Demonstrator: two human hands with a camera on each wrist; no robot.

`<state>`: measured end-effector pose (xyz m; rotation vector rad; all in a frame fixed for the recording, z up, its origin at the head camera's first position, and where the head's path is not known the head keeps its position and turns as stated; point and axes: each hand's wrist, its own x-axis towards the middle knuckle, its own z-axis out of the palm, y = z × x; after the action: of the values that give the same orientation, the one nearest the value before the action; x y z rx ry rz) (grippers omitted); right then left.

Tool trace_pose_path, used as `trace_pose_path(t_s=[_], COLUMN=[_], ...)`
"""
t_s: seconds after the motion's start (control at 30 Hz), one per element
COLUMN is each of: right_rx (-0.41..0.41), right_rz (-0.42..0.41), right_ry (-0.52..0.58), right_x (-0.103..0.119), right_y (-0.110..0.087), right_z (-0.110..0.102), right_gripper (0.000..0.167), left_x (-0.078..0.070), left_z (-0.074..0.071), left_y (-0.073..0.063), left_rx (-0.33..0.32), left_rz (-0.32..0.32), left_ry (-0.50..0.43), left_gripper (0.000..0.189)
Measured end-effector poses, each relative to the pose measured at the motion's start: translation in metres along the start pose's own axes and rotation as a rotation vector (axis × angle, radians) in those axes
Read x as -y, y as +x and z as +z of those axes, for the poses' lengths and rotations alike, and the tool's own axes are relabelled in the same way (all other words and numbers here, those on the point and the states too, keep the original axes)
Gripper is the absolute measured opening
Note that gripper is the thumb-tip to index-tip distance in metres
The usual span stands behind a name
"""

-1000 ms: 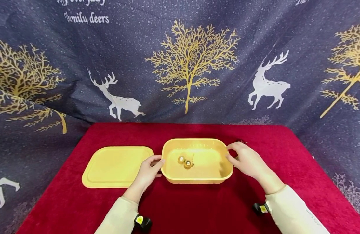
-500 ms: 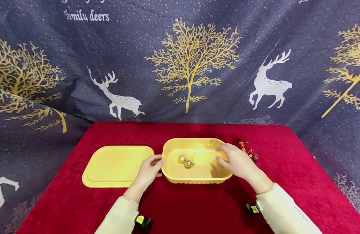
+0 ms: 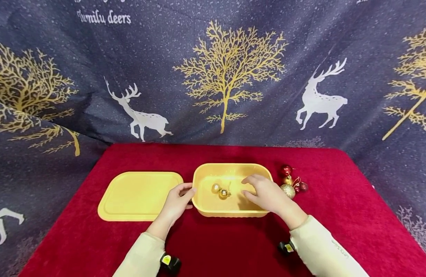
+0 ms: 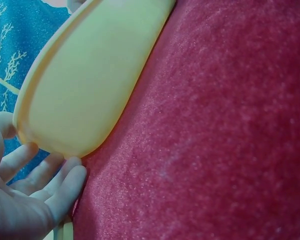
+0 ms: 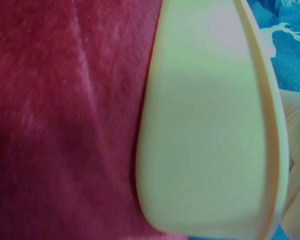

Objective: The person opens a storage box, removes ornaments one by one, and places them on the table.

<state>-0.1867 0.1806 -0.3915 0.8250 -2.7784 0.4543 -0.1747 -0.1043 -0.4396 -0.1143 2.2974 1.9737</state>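
A yellow plastic storage box (image 3: 230, 214) stands mid-table, its top uncovered. Inside, on the left, lie small gold Christmas baubles (image 3: 223, 194). My left hand (image 3: 176, 203) holds the box's left end, thumb at the rim and fingers against the outer wall, as the fingers (image 4: 65, 185) show in the left wrist view. Over the right half of the box reaches my right hand (image 3: 268, 192), thumb and fingers spread apart with nothing visible between them. In the right wrist view the box's side wall (image 5: 210, 125) hides most of that hand.
Left of the box a flat yellow lid (image 3: 138, 196) lies on the red cloth (image 3: 219, 246). More baubles sit close to the box's right end: a shiny red one (image 3: 286, 170), a glittery gold one (image 3: 288, 191) and smaller ones. A deer-print curtain (image 3: 261, 96) hangs behind the table.
My right hand has moved left from the box's right rim to over its inside, bringing the baubles on the right into view. The left hand has stayed on the box's left end.
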Motion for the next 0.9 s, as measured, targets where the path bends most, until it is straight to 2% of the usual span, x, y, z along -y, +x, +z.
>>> trace_pose_path(t_s=[0.43,0.9], right_rx=[0.097,0.262], right_rz=[-0.008,-0.01], right_ry=[0.027,0.032], right_x=[0.013,0.028], right_y=[0.015,0.032], right_z=[0.013,0.023], right_gripper=[0.031,0.033], left_x=[-0.001,0.0], left_z=[0.001,0.002], left_y=[0.0,0.0], left_rx=[-0.001,-0.011], left_rz=[-0.005,-0.013], left_ry=[-0.005,-0.004], left_gripper=[0.037,0.036])
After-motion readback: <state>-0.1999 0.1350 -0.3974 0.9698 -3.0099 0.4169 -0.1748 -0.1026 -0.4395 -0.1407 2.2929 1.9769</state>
